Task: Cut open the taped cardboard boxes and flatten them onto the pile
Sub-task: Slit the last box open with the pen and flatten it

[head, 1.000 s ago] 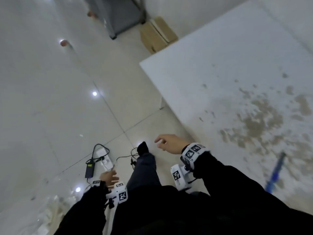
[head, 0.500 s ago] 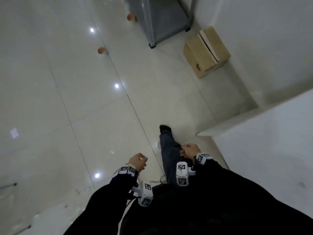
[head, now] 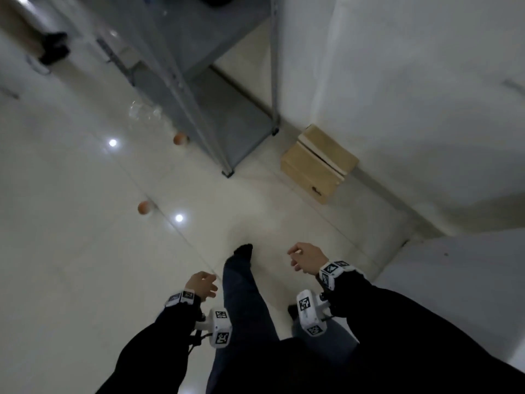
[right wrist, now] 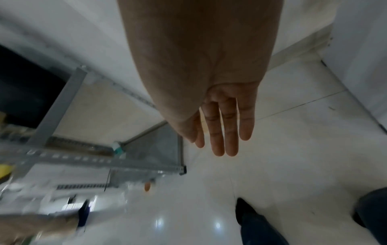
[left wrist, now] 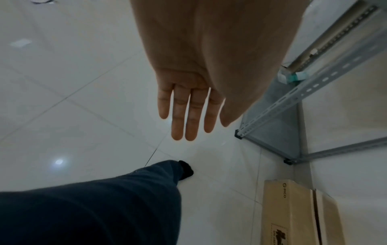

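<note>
Both hands, left and right, hung loose and empty; walking to the box, she'd need a cutter next.

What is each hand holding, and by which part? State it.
Nothing is held. The left hand and the right hand both hang free over the floor, fingers straight. The box sits untouched by the wall.

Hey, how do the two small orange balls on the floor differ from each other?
One small orange ball lies close beside the grey metal shelf rack; the other orange ball sits out on open white tile floor, nearer the person. The first looks slightly paler. Both look alike in size, and no hand touches either.
</note>
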`<state>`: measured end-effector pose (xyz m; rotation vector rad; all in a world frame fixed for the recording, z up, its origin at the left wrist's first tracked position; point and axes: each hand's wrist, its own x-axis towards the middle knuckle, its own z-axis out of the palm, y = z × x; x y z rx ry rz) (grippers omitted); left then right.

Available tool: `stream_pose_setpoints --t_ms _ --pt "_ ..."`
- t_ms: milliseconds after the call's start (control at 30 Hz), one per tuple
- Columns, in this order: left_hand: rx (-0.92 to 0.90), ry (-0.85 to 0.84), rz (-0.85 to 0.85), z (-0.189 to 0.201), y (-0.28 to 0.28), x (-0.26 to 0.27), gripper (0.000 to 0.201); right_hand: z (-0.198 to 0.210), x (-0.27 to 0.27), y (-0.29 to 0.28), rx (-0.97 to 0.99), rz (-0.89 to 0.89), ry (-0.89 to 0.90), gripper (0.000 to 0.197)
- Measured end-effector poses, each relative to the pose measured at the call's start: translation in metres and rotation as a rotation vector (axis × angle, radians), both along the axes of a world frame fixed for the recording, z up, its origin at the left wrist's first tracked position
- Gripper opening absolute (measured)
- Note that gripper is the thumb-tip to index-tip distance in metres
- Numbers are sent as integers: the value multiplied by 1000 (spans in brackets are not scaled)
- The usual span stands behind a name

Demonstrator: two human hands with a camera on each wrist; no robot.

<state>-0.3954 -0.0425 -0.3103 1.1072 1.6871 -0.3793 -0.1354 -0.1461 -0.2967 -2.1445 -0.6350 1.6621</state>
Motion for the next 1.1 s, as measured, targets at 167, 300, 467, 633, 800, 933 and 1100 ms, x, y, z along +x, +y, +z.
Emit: stream_pose_setpoints --t_ms 167,300,467,633,800,933,1100 --pt "51 7 -202 -39 132 58 13 -52 42 44 -59 -277 -59 13" --pt "82 -115 -343 -96 209 146 7 -119 80 49 -182 -467 -27 11" --pt "84 -239 -567 -199 263 265 7 -229 147 57 -225 -700 -12 13" --pt "357 -205 -863 -331 303 375 37 -358 226 91 -142 -1002 -66 34" --pt "380 -250 -760 -435 323 435 88 -463 267 135 19 -1185 -88 94" --pt "272 -430 -538 -485 331 441 92 -516 267 142 157 -1291 -67 97" --pt "254 -538 -511 -472 330 436 63 -512 262 142 285 -1394 5 71"
